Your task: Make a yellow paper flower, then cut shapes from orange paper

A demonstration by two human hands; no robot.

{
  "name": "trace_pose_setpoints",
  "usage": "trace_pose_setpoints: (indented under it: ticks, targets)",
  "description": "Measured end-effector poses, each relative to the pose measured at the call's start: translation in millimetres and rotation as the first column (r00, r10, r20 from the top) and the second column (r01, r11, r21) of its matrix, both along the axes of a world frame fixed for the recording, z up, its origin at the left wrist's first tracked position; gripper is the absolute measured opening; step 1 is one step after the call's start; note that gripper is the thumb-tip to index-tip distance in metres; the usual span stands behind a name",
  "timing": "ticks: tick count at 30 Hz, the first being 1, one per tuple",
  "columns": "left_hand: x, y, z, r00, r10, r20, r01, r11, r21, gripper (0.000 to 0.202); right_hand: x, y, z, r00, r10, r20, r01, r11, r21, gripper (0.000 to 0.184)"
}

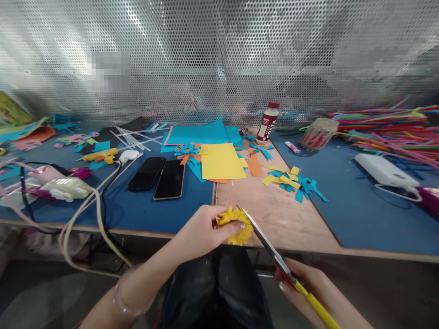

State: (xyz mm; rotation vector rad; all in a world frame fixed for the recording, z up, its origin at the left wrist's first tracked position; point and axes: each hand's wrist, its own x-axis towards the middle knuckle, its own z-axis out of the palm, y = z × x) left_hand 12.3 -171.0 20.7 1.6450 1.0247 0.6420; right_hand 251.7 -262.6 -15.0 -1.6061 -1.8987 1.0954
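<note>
Pinched between the thumb and fingers of my left hand (209, 230) is a yellow paper rosette (243, 235) with a jagged, pleated edge, held just over the table's front edge. My right hand (305, 288) grips a pair of scissors (270, 249) with yellow on the handle. The long metal blades point up and left, their tips beside the rosette's upper right edge. The blades look nearly together; whether they touch the paper I cannot tell. Behind my hands lies a yellow paper sheet (222, 162), near a blue and orange paper rosette (188, 151).
Two phones (169, 179) lie left of the yellow sheet. A glue gun (101, 154) and looping cables (99, 201) are farther left. To the right are blue paper cutouts (307, 185), a bottle (267, 123), a clear jar (318, 134), a white power bank (386, 171) and pipe cleaners (394, 128).
</note>
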Motion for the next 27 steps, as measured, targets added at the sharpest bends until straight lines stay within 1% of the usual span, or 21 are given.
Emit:
trace_pose_setpoints:
  ticks: [4,8,11,17,19,24,25,27]
  targets:
    - [-0.1,-0.7,1.4,1.000,-0.009,-0.017,0.009,1.000,0.010,0.028,2.2,-0.5,-5.0,1.000,0.007,0.008,-0.007,1.000,-0.012,0.031]
    - [0.4,0.3,0.6,0.998,-0.032,-0.050,0.033,0.999,0.031,0.029,2.5,1.0,-9.6,0.999,0.010,0.033,-0.009,0.999,-0.038,0.034]
    - [1.1,0.9,1.1,0.996,-0.048,-0.071,0.052,0.997,0.050,0.029,1.3,3.7,-10.6,0.998,0.033,0.046,-0.031,0.998,-0.058,0.032]
    - [1.1,2.9,2.5,0.995,-0.078,-0.064,0.080,0.997,0.023,0.030,2.4,4.8,-14.1,0.998,0.040,0.052,-0.039,0.999,-0.014,0.024]
    - [0.7,4.7,2.4,0.994,-0.098,-0.057,0.098,0.995,-0.002,0.029,2.2,2.3,-13.3,0.998,0.027,0.050,-0.027,1.000,-0.002,0.025]
    - [-0.2,7.6,1.1,0.992,-0.118,-0.040,0.117,0.993,-0.032,0.029,-3.0,-1.5,-5.2,0.996,-0.087,-0.006,0.088,0.992,0.090,0.024]
    - [-0.4,7.7,0.8,0.993,-0.114,-0.039,0.113,0.993,-0.034,0.029,-3.9,-0.8,-4.0,0.996,-0.089,-0.005,0.089,0.991,0.096,0.024]
    - [-0.9,7.7,0.2,0.993,-0.108,-0.044,0.107,0.994,-0.035,0.030,-4.7,1.5,-3.1,0.999,-0.051,0.008,0.050,0.995,0.082,0.023]
